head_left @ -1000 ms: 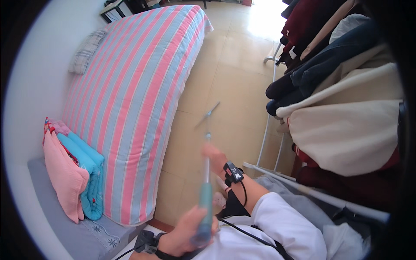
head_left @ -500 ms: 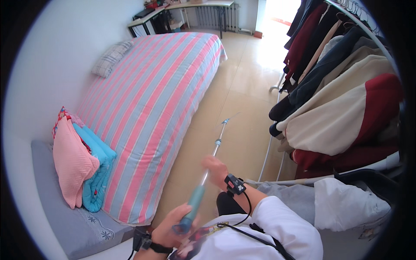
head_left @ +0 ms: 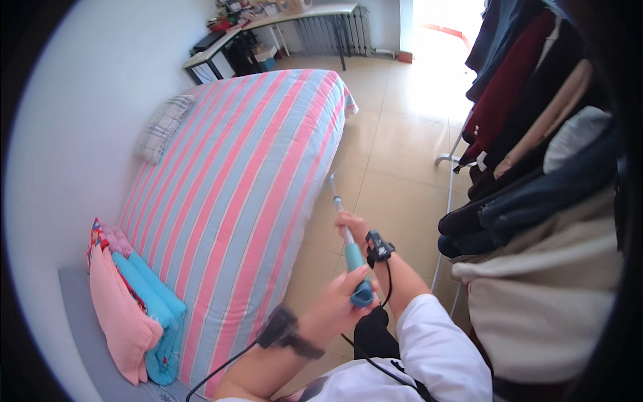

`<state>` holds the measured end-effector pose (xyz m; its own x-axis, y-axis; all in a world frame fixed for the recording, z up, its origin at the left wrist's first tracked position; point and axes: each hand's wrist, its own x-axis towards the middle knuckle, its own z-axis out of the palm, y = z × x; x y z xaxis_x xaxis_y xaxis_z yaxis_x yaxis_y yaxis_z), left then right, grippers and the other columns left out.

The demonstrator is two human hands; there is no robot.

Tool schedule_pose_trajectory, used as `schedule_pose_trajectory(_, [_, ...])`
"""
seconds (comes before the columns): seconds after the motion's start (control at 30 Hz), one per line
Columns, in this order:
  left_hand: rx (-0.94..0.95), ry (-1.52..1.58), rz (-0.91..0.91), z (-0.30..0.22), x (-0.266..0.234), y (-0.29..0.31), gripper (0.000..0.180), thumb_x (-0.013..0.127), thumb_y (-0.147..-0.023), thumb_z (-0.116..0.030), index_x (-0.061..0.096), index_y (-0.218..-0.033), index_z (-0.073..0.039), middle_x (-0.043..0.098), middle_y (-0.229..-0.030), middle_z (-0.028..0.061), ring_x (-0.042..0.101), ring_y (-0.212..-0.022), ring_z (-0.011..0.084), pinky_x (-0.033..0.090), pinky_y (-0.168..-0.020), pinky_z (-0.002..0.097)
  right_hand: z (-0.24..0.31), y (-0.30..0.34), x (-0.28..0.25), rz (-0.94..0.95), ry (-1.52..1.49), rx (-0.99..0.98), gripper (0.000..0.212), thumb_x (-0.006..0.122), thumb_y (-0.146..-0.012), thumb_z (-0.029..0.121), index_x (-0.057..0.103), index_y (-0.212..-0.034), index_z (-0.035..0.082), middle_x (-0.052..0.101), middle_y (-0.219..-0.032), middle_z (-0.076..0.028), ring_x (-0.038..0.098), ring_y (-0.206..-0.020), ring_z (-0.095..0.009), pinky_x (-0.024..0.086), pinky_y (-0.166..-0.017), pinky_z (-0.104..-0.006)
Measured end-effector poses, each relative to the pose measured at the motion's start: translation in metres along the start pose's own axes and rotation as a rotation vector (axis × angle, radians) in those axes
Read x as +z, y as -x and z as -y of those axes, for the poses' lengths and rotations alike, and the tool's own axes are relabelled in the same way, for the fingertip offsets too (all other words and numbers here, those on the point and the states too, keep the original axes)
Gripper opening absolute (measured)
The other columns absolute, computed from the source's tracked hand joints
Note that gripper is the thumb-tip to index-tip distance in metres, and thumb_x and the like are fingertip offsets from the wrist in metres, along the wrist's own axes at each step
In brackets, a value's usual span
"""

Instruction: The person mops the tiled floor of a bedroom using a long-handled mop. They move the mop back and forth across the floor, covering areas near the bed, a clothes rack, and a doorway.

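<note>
Beside striped bed (head_left: 234,174): left hand (head_left: 335,301) wrapped round teal grip (head_left: 355,258), right hand (head_left: 356,226) curled round pole shaft (head_left: 347,236).

Pole (head_left: 353,254) end prob. hidden, clothes (head_left: 529,213) cropped R

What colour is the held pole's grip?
The grip is teal, with a darker blue end; it shows best in the head view.

Passage along floor (head_left: 402,184) between bed (head_left: 234,194) and hanging clothes (head_left: 542,208)
</note>
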<state>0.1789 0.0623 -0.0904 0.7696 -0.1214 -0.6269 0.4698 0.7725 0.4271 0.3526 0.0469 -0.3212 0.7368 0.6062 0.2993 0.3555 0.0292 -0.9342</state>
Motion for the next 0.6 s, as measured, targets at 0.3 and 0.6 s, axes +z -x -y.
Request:
schedule_pose_trajectory(0.3, [-0.174, 0.027, 0.494, -0.085, 0.035, -0.196, 0.045, 0.042, -0.097, -0.034, 0.032, -0.135, -0.012, 0.060, -0.090, 0.0079, 0.062, -0.067, 0.0137, 0.051, -0.058, 0.0234, -0.122, -0.197, -0.140, 0.089, -0.039, -0.012, 0.007, 0.058, -0.074, -0.005, 0.059, -0.074, 0.002, 0.065, -0.090, -0.006, 0.052, -0.068, -0.010, 0.044, -0.062, -0.0249])
schedule_pose_trajectory(0.6, [-0.325, -0.053, -0.305, -0.036, -0.132, -0.180, 0.040, 0.045, -0.096, -0.023, 0.038, -0.133, -0.010, 0.061, -0.086, 0.0056, 0.061, -0.070, 0.0129, 0.050, -0.061, 0.0228, -0.145, -0.278, -0.227, 0.274, 0.037, 0.143, 0.009, 0.059, -0.074, -0.004, 0.055, -0.071, 0.003, 0.065, -0.099, -0.008, 0.053, -0.079, -0.013, 0.044, -0.071, -0.0267])
